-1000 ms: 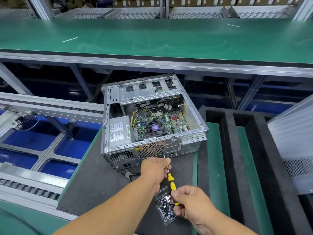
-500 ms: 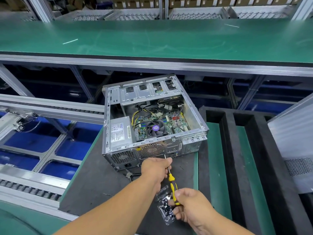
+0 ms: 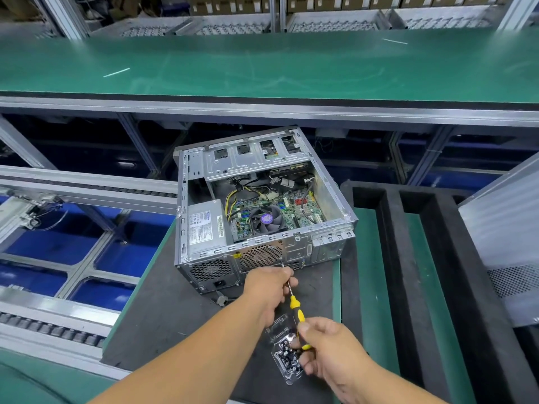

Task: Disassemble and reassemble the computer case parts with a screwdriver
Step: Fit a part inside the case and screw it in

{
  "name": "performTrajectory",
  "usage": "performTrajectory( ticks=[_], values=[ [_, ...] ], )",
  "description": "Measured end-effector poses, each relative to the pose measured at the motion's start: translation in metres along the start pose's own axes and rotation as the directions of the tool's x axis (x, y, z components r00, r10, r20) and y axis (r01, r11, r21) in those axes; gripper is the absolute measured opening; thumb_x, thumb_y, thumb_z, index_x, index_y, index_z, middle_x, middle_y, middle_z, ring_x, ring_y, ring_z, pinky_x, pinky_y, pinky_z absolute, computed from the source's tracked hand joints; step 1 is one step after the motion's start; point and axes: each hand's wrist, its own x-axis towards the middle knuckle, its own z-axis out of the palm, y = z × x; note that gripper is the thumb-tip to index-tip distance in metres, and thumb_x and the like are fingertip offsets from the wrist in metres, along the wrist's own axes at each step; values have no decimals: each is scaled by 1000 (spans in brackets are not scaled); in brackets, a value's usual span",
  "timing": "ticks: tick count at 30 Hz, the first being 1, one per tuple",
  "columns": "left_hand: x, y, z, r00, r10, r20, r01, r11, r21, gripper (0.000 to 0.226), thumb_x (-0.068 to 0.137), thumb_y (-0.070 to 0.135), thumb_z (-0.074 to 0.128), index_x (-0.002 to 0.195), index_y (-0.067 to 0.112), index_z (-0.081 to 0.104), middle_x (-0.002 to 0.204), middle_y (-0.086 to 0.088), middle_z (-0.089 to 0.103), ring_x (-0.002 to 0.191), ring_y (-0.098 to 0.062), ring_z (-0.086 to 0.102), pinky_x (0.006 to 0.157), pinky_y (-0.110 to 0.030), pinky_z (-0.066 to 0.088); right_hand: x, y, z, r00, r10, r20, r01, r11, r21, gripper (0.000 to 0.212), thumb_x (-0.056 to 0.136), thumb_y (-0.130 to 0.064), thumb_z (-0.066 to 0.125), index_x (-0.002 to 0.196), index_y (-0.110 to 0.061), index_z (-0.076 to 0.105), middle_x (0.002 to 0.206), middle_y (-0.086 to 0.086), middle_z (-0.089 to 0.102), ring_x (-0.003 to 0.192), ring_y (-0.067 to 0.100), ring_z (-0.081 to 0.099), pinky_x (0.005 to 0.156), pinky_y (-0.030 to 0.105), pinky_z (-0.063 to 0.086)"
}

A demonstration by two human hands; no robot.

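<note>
Two hands on one screwdriver (image 3: 294, 304), same setup as a second ago. Computer case (image 3: 259, 211) sits side-open on the dark mat (image 3: 163, 313), mid-scene, rear panel facing near; it hasn't moved. The only change: right hand (image 3: 329, 349) has shifted a bit on the yellow handle, now curled round its near end, while the shaft tip stays at the lower rear panel just right of the round fan grille (image 3: 260, 256). My read: a rear-panel screw is being turned, whether in or out can't be told.

Left hand (image 3: 269, 285) is far of the right one, forearm reaching in from near-left, fingers pinching the metal shaft close to the tip to steady it. Right wrist comes in from near-right. Clear plastic tray of screws (image 3: 287, 355) lies on the mat under the right hand's fingers. A loose grey side panel (image 3: 504, 225) leans at far right.
</note>
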Motion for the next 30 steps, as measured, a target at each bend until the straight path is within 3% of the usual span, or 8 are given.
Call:
performTrajectory(
  ticks=[2, 4, 9, 11, 15, 21, 27, 30],
  values=[
    [0, -1, 3, 1000, 12, -13, -12, 1000, 1, 10, 93, 14, 66, 95, 7, 73, 71, -4, 76, 44, -7, 46, 42, -20, 37, -1, 0, -3, 994, -97, -54, 80, 963, -256, 32, 86, -19, 83, 103, -1, 63, 65, 13, 69, 49, 24, 55, 44, 30, 45],
    [0, -2, 3, 1000, 19, -20, -20, 1000, -8, 9, 95, 14, 67, 94, 7, 72, 69, -4, 75, 42, -6, 45, 41, -20, 39, 1, 0, -4, 988, -125, -89, 90, 942, -322, 27, 87, -16, 81, 96, 2, 63, 60, 14, 67, 45, 21, 53, 43, 28, 44],
    [1, -5, 1, 998, 48, -41, -49, 998, -32, 12, 94, 17, 73, 90, 6, 71, 67, -4, 73, 45, -9, 46, 42, -21, 40, -2, -1, 0, 993, 89, 75, -98, 986, 133, 21, 105, -8, 57, 108, 11, 65, 82, 27, 72, 45, 18, 53, 38, 25, 42],
    [1, -6, 2, 997, 51, -51, -53, 998, -38, 14, 94, 17, 73, 91, 4, 71, 66, -4, 73, 44, -9, 45, 42, -21, 40, -2, -1, -1, 996, 66, 65, -72, 993, 94, 22, 104, -14, 60, 112, 6, 66, 86, 26, 73, 45, 20, 53, 39, 26, 42],
    [1, -7, 4, 997, 39, -64, -43, 997, -63, 14, 93, 16, 75, 93, 2, 71, 65, -5, 73, 43, -10, 45, 44, -22, 43, 3, 0, -7, 991, -114, -76, 89, 959, -270, 36, 84, -23, 85, 99, 1, 63, 66, 15, 68, 45, 20, 53, 41, 28, 41],
    [2, -6, 5, 995, 38, -96, -45, 996, -73, 17, 89, 20, 79, 85, 6, 70, 62, -2, 71, 43, -10, 44, 43, -22, 41, 3, 1, -4, 995, 81, 65, -90, 983, 161, 20, 105, -9, 57, 108, 9, 66, 83, 26, 73, 45, 19, 53, 39, 25, 42],
    [-1, -5, 9, 994, 39, -103, -48, 995, -92, 18, 89, 19, 80, 85, 6, 69, 59, -2, 70, 38, -8, 43, 40, -20, 39, 7, 0, -6, 986, -124, -114, 107, 984, -145, 28, 83, -14, 86, 96, 1, 65, 60, 10, 63, 44, 17, 50, 40, 26, 40],
    [-2, -1, 7, 999, -16, -42, 13, 996, -88, 16, 93, 22, 75, 89, 7, 68, 67, -3, 72, 45, -11, 44, 42, -22, 35, 5, -3, -4, 999, 34, -30, -30, 993, 117, 21, 97, -14, 71, 98, 6, 68, 66, 14, 64, 46, 15, 51, 40, 24, 41]
  ],
)
